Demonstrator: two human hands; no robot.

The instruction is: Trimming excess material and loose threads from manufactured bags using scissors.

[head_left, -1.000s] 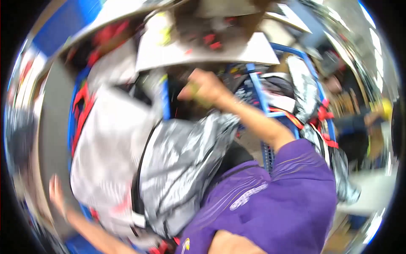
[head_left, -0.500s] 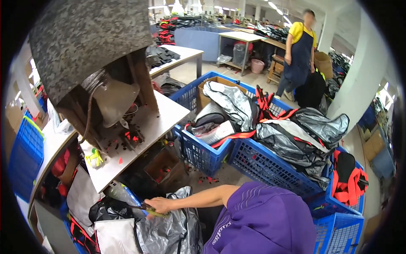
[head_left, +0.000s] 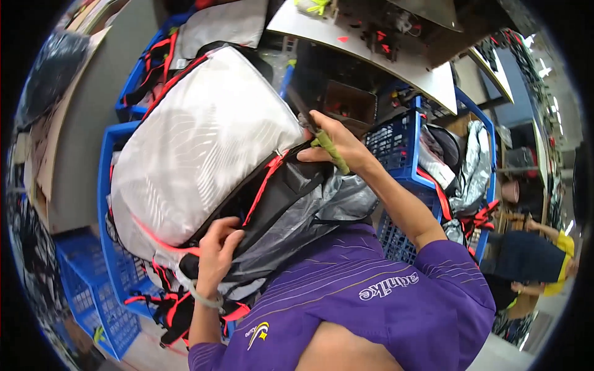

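A large backpack (head_left: 204, 142) with a pale grey patterned panel, black sides and red trim lies across a blue crate in front of me. My left hand (head_left: 216, 256), a pale bracelet at its wrist, has bent fingers closed at the black edge by the red zip. Near the top corner of the panel, my right hand (head_left: 337, 142) grips dark-bladed scissors (head_left: 331, 153) with a green-wrapped handle, the blade pointing away from me. Crumpled silver fabric (head_left: 291, 216) lies between the bag and my purple shirt.
Blue crates (head_left: 111, 229) stand around me, the right-hand one (head_left: 390, 145) piled with silver and red-trimmed bags. A white worktable (head_left: 359, 49) with red scraps is ahead, a cardboard box (head_left: 349, 102) below it. A person in a dark apron (head_left: 526, 260) stands at right.
My view has swung down and to the left. The backpack's pale panel is now spread before me, and my left hand has come into view on it. My right hand still holds the scissors.
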